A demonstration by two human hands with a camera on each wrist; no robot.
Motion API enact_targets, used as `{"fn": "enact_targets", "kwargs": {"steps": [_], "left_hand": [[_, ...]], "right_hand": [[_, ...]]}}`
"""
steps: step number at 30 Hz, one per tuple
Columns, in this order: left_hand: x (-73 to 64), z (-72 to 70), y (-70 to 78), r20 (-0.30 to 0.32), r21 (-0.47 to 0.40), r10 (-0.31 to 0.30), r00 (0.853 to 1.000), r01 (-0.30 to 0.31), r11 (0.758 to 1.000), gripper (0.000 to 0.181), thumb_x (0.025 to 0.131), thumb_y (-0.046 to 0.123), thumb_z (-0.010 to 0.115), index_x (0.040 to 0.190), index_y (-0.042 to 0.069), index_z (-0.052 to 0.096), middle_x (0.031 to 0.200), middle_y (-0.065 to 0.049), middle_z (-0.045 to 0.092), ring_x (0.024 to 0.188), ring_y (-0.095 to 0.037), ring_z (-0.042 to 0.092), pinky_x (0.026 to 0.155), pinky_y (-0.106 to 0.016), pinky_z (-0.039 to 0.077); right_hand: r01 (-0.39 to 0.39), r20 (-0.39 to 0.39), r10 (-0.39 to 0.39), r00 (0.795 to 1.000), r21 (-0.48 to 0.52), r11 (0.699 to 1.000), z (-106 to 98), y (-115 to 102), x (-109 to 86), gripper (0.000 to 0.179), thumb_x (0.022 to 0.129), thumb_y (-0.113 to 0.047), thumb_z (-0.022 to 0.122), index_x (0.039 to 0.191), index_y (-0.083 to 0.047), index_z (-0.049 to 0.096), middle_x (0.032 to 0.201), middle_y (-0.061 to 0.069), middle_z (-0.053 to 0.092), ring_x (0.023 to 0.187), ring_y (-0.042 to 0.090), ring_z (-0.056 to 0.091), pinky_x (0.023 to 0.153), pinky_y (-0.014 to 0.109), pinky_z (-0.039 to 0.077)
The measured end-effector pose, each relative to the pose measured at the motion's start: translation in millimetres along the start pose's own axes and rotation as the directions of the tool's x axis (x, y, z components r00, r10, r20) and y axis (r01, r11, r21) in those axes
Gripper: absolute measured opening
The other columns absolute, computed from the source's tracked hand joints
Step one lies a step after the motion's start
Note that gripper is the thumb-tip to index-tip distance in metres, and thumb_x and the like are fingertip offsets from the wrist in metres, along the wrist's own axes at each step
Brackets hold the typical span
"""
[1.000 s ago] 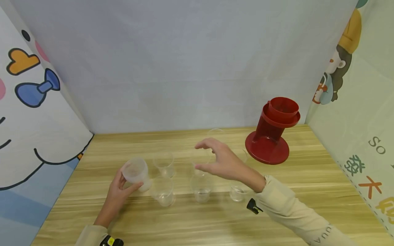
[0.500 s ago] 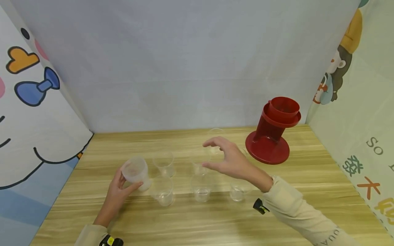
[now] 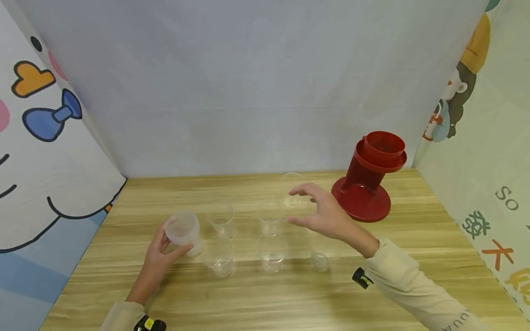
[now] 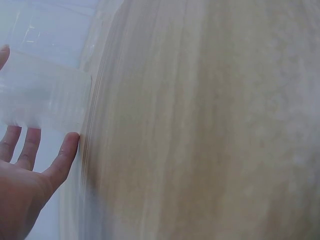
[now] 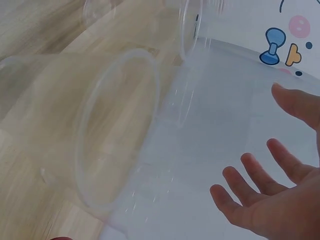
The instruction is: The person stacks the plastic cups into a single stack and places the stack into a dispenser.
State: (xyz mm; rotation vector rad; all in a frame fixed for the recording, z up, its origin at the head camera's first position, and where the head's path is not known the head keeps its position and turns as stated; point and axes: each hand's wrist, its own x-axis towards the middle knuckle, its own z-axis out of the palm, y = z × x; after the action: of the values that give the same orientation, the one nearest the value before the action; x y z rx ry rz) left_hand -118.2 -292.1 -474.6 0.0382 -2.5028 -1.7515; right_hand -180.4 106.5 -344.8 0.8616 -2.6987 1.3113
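Wood-grain worktop (image 3: 256, 303): right hand (image 3: 325, 214), fingers spread, could brush clear cups (image 3: 273, 262) over; left hand's (image 3: 160, 255) fingers grip frosted cup (image 3: 184, 232).

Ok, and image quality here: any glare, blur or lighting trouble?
Head view: light soft and even, but the clear cups nearly vanish against the wooden tabletop; left wrist view: wooden tabletop blurred and hazy, left fingers crisper; right wrist view: thin white glints, nearest cup soft-edged.
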Motion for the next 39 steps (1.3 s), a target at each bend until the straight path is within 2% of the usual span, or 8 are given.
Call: {"fn": "enact_targets", "kwargs": {"steps": [18, 22, 28, 33, 39], "left_hand": [[-3.0, 3.7, 3.3, -0.021, -0.039, 0.003, 1.000, -0.003, 0.999, 0.083, 0.083, 0.014, 0.074, 0.149, 0.020, 0.025, 0.142, -0.009, 0.040, 0.130, -0.021, 0.036, 0.090, -0.012, 0.036], [-3.3, 3.3, 3.2, -0.016, -0.037, -0.002, 1.000, 0.001, 0.999, 0.082, 0.084, 0.015, 0.074, 0.149, 0.021, 0.025, 0.142, -0.009, 0.040, 0.130, -0.026, 0.035, 0.090, -0.013, 0.037], [-2.0, 2.2, 2.3, -0.018, -0.012, -0.014, 1.000, 0.014, 1.000, 0.081, 0.084, 0.019, 0.074, 0.149, 0.024, 0.026, 0.141, -0.007, 0.041, 0.129, -0.022, 0.036, 0.091, -0.016, 0.037], [-1.3, 2.0, 3.8, -0.018, -0.018, -0.002, 1.000, 0.001, 1.000, 0.081, 0.084, 0.018, 0.074, 0.149, 0.022, 0.026, 0.140, -0.007, 0.042, 0.129, -0.021, 0.037, 0.091, -0.015, 0.038], [-1.3, 2.2, 5.7, -0.011, -0.023, 0.009, 1.000, -0.010, 1.000, 0.081, 0.085, 0.017, 0.073, 0.149, 0.022, 0.025, 0.140, -0.007, 0.041, 0.128, -0.020, 0.037, 0.091, -0.016, 0.038]], "right_hand": [[-0.062, -0.048, 0.060, 0.997, -0.028, 0.998, -11, 38, -10.0, 0.057, 0.074, -0.022, 0.082, 0.124, -0.010, 0.057, 0.124, 0.008, 0.057, 0.118, 0.030, 0.049, 0.093, 0.053, 0.042], [-0.074, -0.059, 0.073, 0.996, -0.027, 0.997, -12, 45, -10.9, 0.058, 0.074, -0.023, 0.082, 0.124, -0.009, 0.056, 0.124, 0.010, 0.057, 0.117, 0.031, 0.049, 0.093, 0.054, 0.042], [-0.105, -0.077, 0.103, 0.992, -0.022, 0.994, -13, 59, -11.9, 0.062, 0.074, -0.025, 0.082, 0.126, -0.007, 0.054, 0.126, 0.013, 0.056, 0.117, 0.032, 0.049, 0.094, 0.054, 0.041], [-0.143, -0.076, 0.142, 0.987, -0.001, 0.990, -11, 72, -13.7, 0.064, 0.075, -0.026, 0.081, 0.128, -0.005, 0.052, 0.129, 0.016, 0.054, 0.119, 0.035, 0.048, 0.097, 0.053, 0.040], [-0.199, -0.060, 0.204, 0.977, 0.072, 0.977, -5, 84, -17.8, 0.070, 0.076, -0.026, 0.080, 0.132, -0.005, 0.045, 0.131, 0.019, 0.051, 0.120, 0.038, 0.047, 0.095, 0.056, 0.040]]}}
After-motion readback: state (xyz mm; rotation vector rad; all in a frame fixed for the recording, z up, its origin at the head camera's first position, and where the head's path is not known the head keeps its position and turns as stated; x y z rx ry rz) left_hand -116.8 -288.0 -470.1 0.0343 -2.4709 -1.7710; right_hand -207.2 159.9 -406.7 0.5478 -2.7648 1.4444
